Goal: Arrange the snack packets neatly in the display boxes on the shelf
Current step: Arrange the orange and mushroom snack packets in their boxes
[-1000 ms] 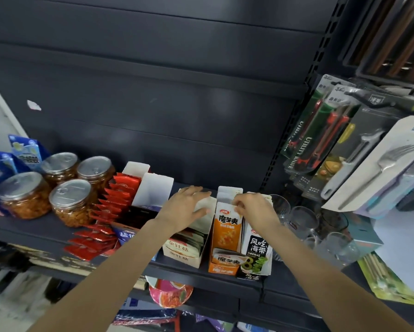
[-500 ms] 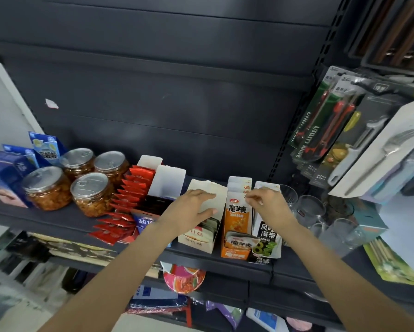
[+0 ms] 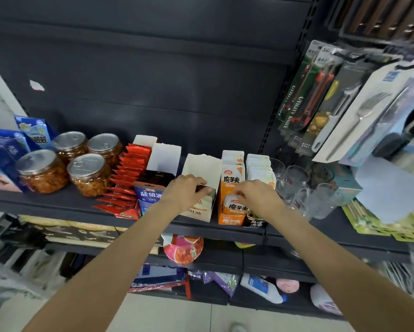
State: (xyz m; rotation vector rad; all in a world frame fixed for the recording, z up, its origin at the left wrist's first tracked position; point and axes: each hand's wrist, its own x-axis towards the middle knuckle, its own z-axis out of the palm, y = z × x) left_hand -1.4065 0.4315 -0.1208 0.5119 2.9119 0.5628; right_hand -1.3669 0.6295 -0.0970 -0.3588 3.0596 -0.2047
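Now: packets being squared in boxes.
Left hand (image 3: 185, 194) grips beige cardboard display box (image 3: 202, 168); right hand (image 3: 253, 197) pinches white snack packet (image 3: 233, 202), best seated upright in orange cardboard box (image 3: 231, 220).

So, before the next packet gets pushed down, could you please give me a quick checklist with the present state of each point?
1. Left hand steadies the beige display box: ok.
2. Right hand pinches a packet in the orange display box: ok.
3. Orange box stands upright: ok.
4. White packets in the next box stand in an even row: ok.
5. Red packets are contained in their box: not ok, the front ones spill onto the shelf.
6. Room left in the orange box: cannot tell.
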